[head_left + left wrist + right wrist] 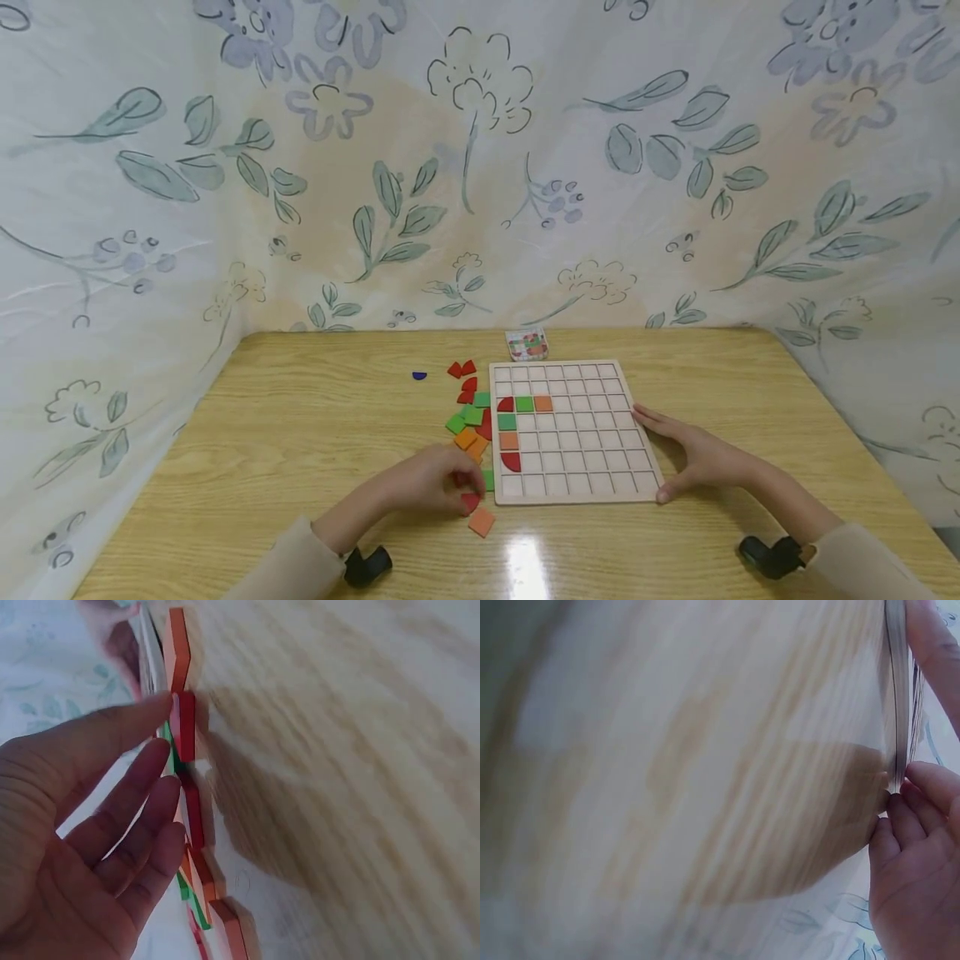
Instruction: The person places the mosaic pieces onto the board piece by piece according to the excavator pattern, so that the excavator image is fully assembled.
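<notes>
My left hand (435,482) bends over loose pieces left of the gridded wooden board (577,433). Its fingertips touch a red rounded piece (470,502), which lies flat on the table in the left wrist view, where the left hand (97,817) has loosely bent, spread fingers. Along the board's right edge rests my right hand (701,457), fingers extended up the side and thumb at the near corner. The right wrist view shows this hand (919,862) with fingertips against the board's edge (897,697). On the board, red, green and orange pieces form a column and a short row at the left.
More red, green and orange pieces (465,440) lie loosely along the board's left side, some overlapping. An orange square (482,522) is nearest the front, a blue half-round piece (419,376) farther left. A small patterned card (528,344) stands behind the board.
</notes>
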